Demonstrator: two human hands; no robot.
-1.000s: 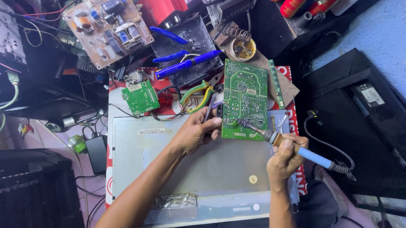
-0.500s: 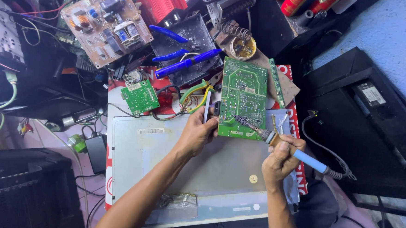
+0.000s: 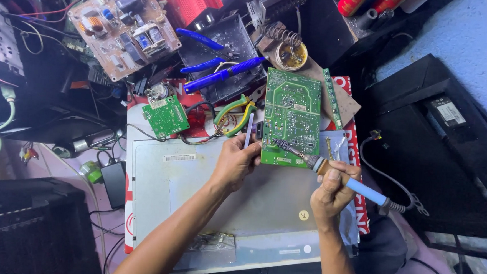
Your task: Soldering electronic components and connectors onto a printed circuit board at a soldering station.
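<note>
Two hands work on a green circuit board (image 3: 290, 117) lying on a grey metal panel (image 3: 196, 190). Left hand (image 3: 235, 163) grips the board's lower left edge; right hand (image 3: 334, 189) clenches a blue-handled soldering iron (image 3: 330, 172), tip touching the board.

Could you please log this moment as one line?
left hand: steadies green board edge | right hand: holds soldering iron, tip on board | surface: grey panel

The large circuit board (image 3: 290, 118) lies on the metal panel (image 3: 207, 190), between the left hand (image 3: 235, 163) and right hand (image 3: 334, 187). A smaller board (image 3: 165, 116) sits left; pliers (image 3: 232, 110) lie between them.
</note>
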